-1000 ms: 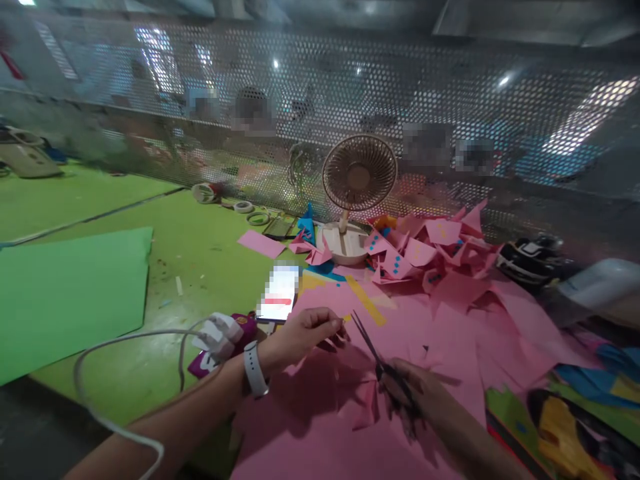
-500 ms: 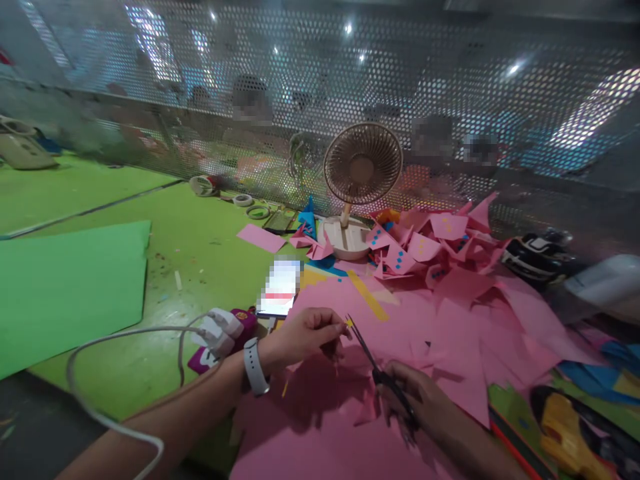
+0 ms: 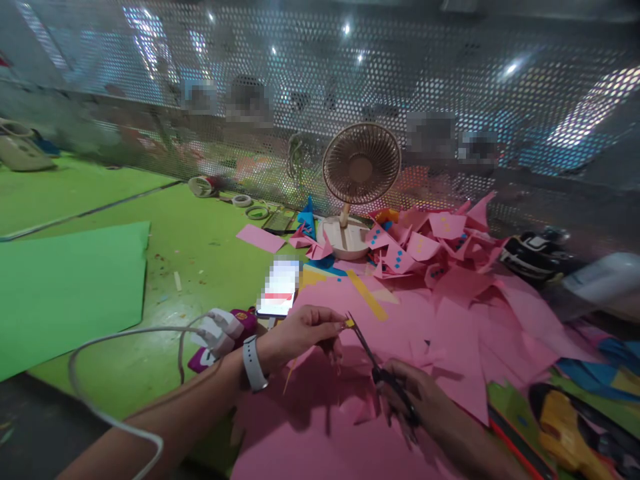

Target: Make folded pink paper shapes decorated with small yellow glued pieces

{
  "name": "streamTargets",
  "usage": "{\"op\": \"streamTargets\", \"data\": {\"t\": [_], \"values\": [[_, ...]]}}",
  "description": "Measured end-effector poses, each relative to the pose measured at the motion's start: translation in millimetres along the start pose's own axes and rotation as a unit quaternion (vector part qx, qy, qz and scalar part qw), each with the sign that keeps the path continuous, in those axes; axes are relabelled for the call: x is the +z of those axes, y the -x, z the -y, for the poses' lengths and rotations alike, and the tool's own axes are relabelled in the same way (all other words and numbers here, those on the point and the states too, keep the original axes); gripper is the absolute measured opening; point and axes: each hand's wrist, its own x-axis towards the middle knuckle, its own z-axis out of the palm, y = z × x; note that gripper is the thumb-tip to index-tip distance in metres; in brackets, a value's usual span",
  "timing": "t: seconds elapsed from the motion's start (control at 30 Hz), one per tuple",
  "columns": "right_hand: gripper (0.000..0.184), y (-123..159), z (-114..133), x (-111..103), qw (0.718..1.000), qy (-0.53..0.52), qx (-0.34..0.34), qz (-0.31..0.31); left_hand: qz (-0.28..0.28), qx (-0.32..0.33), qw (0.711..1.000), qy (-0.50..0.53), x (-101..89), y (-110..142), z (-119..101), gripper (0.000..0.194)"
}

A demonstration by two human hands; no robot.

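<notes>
Between thumb and fingertips, my left hand (image 3: 315, 329) pinches a small piece of yellow paper (image 3: 349, 323). My right hand (image 3: 407, 393) is wrapped round the handles of dark scissors (image 3: 367, 350). The blades point up and to the left, and their tips lie right beside the yellow piece; whether they touch it I cannot tell. A thin yellow strip (image 3: 289, 377) shows below my left wrist. Under both hands spread sheets of pink paper (image 3: 310, 440), with a longer yellow strip (image 3: 367, 295) lying on them further back.
A lit phone (image 3: 280, 288) lies behind my left hand, near white chargers on a power strip (image 3: 220, 333) with a looping cable. At the back stand a small fan (image 3: 363, 163) and a heap of folded pink paper (image 3: 430, 240). Green sheets (image 3: 75, 293) lie left, a yellow-handled tool (image 3: 565, 427) right.
The yellow piece shows a little larger at my left fingertips, and the scissors' blades look closer together. Both hands have stayed in nearly the same place.
</notes>
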Motion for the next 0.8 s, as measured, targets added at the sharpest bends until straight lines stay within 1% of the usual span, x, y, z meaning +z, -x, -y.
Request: {"op": "streamTargets", "data": {"t": [0.13, 0.3, 0.43, 0.63, 0.8], "values": [[0.039, -2, -6, -1, 1.0, 0.009, 0.013, -0.006, 0.005, -0.003, 1.0, 0.005, -0.8, 0, 0, 0.029], [0.034, -1, -6, 2, 1.0, -0.007, -0.002, -0.019, 0.006, -0.002, 1.0, 0.021, -1.4, 0, 2, 0.03], [0.036, -1, -6, 3, 1.0, 0.007, 0.0, -0.016, 0.005, -0.003, 1.0, 0.024, -1.6, -1, 3, 0.032], [0.039, -6, -13, 0, 1.0, 0.016, -0.012, -0.024, 0.012, 0.003, 0.999, 0.031, -2.5, -2, 4, 0.033], [0.036, -2, -3, 2, 1.0, 0.002, -0.015, -0.015, 0.004, 0.006, 1.0, 0.028, -2.1, -1, 3, 0.034]]}}
